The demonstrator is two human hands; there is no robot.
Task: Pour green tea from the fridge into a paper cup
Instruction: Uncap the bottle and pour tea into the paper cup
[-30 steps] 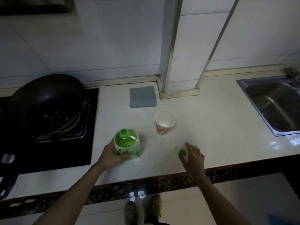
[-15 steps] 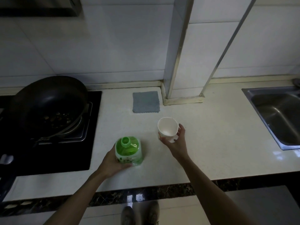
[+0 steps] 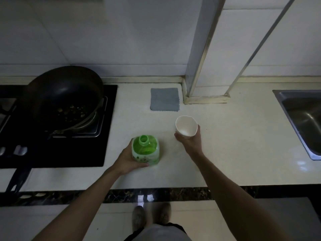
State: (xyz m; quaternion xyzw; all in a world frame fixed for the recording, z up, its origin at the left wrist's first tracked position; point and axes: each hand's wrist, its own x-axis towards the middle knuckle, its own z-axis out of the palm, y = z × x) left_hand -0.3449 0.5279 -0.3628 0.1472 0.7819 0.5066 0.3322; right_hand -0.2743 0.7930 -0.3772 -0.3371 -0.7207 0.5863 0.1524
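Left grip (image 3: 128,158) wrapped around open green tea bottle (image 3: 145,150), upright on pale desk (image 3: 225,145), cap off, neck bare; right grip (image 3: 190,141) closed under and around paper cup (image 3: 186,126), mouth tipped slightly toward camera, inside apparently empty. Cup at two o'clock from bottle, near but apart. Whether cup base rests on desk or hangs just above it: impossible to tell.

Pour not yet begun, by all appearances. For clean work: bring bottle neck over cup rim, tilt slowly, keep cup level and steady, squeeze lightly only, since thin paper walls buckle under pressure. Full-looking bottle likely to glug, so gentle angle at first, stopping short of brim.

Around the scene: folded grey cloth (image 3: 164,99) at twelve o'clock from bottle, flat against wall side, handy for drips. Dark wok (image 3: 64,94) on black stove (image 3: 69,145) at ten o'clock, long handle jutting toward desk edge at eight o'clock, clear of both arms but close to left elbow's path. Steel sink (image 3: 302,119) at three o'clock, well apart. White pillar base (image 3: 205,94) at one o'clock behind cup. Nothing between bottle and cup. Shoes visible on floor below. Dim light; label detail on bottle unreadable.
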